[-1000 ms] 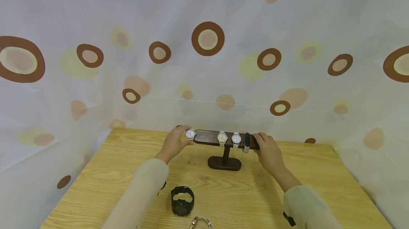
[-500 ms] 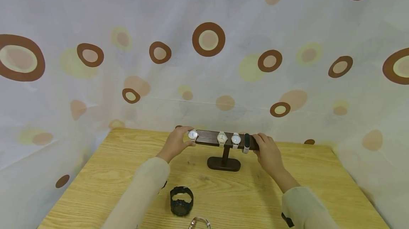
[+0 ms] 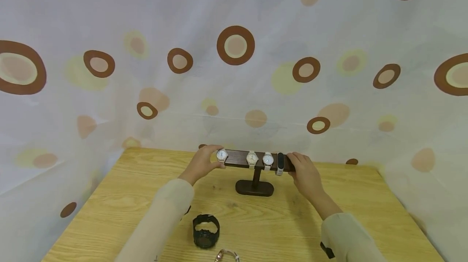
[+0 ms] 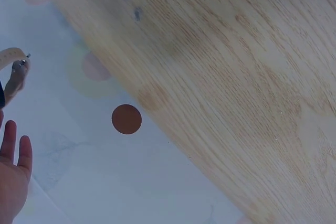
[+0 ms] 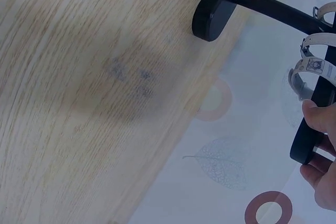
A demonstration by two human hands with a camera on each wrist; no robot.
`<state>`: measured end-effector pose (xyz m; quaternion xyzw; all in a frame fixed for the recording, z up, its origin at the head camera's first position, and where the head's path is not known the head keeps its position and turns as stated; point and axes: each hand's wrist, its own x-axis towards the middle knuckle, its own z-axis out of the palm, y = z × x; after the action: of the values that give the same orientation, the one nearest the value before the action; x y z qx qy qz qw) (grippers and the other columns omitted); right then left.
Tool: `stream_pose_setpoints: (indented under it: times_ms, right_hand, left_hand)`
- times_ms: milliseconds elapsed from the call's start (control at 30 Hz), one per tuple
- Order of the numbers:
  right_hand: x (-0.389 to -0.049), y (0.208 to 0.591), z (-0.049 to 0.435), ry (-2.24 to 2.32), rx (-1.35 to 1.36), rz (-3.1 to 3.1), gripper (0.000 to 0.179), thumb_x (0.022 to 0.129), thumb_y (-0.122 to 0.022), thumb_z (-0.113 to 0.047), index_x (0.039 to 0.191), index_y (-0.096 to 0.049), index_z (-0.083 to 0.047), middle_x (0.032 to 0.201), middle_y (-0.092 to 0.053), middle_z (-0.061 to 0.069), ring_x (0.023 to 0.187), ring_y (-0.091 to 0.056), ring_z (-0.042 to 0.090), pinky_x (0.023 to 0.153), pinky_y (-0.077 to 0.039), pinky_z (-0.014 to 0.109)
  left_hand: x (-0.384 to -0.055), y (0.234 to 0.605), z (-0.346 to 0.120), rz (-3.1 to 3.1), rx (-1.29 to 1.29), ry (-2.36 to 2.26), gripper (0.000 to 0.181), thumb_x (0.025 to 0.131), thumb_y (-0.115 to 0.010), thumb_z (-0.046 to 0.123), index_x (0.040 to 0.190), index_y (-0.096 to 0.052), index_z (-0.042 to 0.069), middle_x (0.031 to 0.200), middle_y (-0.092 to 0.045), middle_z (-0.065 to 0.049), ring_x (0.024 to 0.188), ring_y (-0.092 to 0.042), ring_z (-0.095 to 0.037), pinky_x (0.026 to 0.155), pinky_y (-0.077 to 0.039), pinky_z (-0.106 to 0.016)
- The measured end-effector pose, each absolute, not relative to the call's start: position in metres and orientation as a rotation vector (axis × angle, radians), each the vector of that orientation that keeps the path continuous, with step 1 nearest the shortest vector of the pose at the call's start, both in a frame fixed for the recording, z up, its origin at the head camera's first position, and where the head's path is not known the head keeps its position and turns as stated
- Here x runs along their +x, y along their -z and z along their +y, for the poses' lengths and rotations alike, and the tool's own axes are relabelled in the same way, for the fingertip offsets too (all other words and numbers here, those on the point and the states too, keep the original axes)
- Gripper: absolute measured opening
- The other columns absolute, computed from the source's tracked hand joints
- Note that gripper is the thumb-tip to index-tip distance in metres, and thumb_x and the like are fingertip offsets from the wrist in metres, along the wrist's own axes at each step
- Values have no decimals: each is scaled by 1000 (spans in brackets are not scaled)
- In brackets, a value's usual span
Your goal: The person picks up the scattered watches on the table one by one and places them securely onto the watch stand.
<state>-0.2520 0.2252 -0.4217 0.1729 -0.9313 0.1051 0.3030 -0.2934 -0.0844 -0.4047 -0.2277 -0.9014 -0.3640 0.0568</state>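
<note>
My left hand (image 3: 200, 165) pinches a white-strapped wristwatch (image 3: 222, 155) at the left end of a dark wooden bar, the top of a watch stand (image 3: 237, 157). That watch's looped strap (image 4: 10, 56) shows at the left edge of the left wrist view, above the fingers. On the bar's right half sit a cream watch (image 3: 252, 158), a white watch (image 3: 268, 159) and a fitness band (image 3: 280, 161) with a dark oblong screen. My right hand (image 3: 306, 174) grips the bar's right end, thumb on one side and fingers on the other in the right wrist view.
The stand's oval base (image 3: 254, 189) rests on the wooden table (image 3: 109, 201). Nearer me lie a black watch (image 3: 205, 239) and, at the bottom edge, a slim pinkish watch (image 3: 219, 255). A dotted curtain (image 3: 204, 87) hangs behind the table.
My left hand has brought the white watch rightward, from just off the bar's left end onto it. The right hand keeps its grip on the other end.
</note>
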Motion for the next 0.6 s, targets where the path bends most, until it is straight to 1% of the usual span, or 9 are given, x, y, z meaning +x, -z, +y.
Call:
stream_pose_setpoints:
  times_ms: [67,300,600]
  right_hand:
    - [-252,422,226,-273,458,-2465,50,65,-79,7,111,-59,2,109,-61,19,101,-57,38,88,-50,48]
    - [-253,422,226,-277,453,-2471,49,65,-79,8,110,-60,1,109,-61,18,101,-57,38,89,-50,48]
    - [-252,422,226,-284,456,-2467,50,65,-78,8,110,-59,1,109,-61,17,101,-57,37,89,-50,47]
  left_hand:
    - [-294,405,-83,-2730,-700,1103,57,75,-75,15,126,-55,1,130,-55,-15,124,-48,-31,103,-43,-45]
    - [-295,404,-78,-2704,-761,1051,55,74,-76,13,123,-56,-2,126,-58,-17,120,-52,-32,101,-45,-44]
    - [-296,407,-75,-2689,-775,1009,55,74,-76,13,123,-56,0,126,-58,-16,119,-53,-31,99,-46,-42]
